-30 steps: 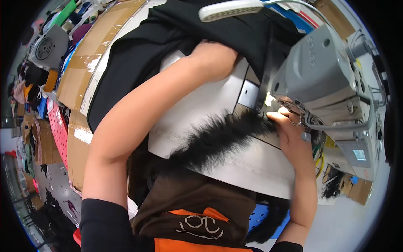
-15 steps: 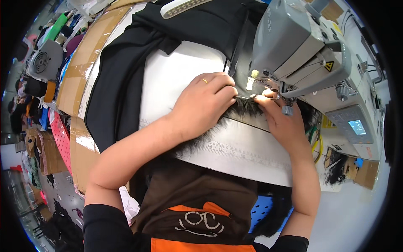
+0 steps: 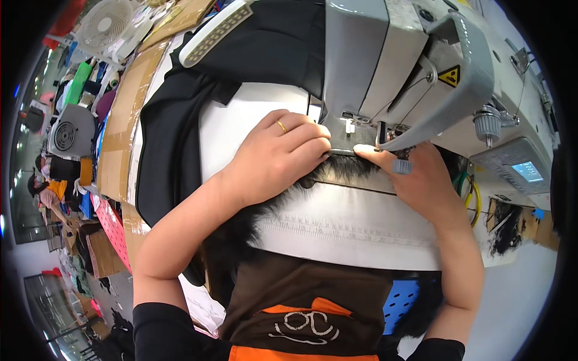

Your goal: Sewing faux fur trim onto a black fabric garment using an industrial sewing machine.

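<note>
A grey-and-white sewing machine stands over a white bed plate with a printed ruler. My left hand, with a ring on one finger, is closed on a dark fabric edge trimmed with fluffy black fur or feathers, just left of the needle area. My right hand holds the same edge under the machine, right of the needle; some fingertips are hidden behind machine parts. Black cloth lies draped along the left and back of the work surface.
A slotted white lamp hangs at the back. Taped cardboard borders the left, with cluttered cloth and boxes beyond, a white fan and a grey appliance. The machine's control panel is at right.
My left hand came out from under the black cloth and moved down beside the needle onto the trimmed edge. My right hand stayed there. The view turned, so the machine looms larger.
</note>
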Tool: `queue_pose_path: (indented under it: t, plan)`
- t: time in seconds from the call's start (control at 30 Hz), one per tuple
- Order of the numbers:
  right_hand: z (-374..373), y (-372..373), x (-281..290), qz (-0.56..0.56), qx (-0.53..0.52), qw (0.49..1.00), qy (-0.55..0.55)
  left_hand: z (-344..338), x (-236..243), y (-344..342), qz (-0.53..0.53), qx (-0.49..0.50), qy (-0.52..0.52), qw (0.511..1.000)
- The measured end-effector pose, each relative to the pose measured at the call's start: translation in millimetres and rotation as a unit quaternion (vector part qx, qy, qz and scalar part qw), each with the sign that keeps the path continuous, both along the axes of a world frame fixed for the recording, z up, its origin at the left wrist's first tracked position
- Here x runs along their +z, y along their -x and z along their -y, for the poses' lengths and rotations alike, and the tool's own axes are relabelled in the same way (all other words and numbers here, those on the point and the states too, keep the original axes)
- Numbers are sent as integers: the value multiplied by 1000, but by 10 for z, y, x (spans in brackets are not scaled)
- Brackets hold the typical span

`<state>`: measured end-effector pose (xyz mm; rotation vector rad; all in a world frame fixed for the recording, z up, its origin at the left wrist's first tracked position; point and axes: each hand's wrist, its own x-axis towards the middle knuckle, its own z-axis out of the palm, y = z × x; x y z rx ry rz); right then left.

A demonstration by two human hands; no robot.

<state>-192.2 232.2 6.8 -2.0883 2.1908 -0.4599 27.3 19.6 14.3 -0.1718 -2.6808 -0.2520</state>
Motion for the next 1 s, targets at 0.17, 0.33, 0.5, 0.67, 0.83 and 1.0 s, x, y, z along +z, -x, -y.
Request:
queue_pose_path:
  t: [0.17, 0.33, 0.5, 0.67, 0.83, 1.0]
  plan:
    - [-34, -23, 42, 53, -44, 998, -16, 49, -65, 41, -17, -40, -4, 999]
    - [-46, -23, -22, 36, -53, 998, -20, -13, 3, 50, 52, -3, -43, 998]
    - [-44, 5, -6, 13, -29, 999, -3, 41, -50, 30, -24, -29, -32, 999]
    - [-30, 3, 10, 36, -14, 999, 20, 70, -19, 25, 6, -30, -39, 999]
    - [-31, 30, 26, 0, 40, 995, 95, 97, -22, 29, 0, -51, -42, 998]
    - [-34, 18, 88, 16, 39, 996, 77, 125, 34, 43, -3, -97, 18, 995]
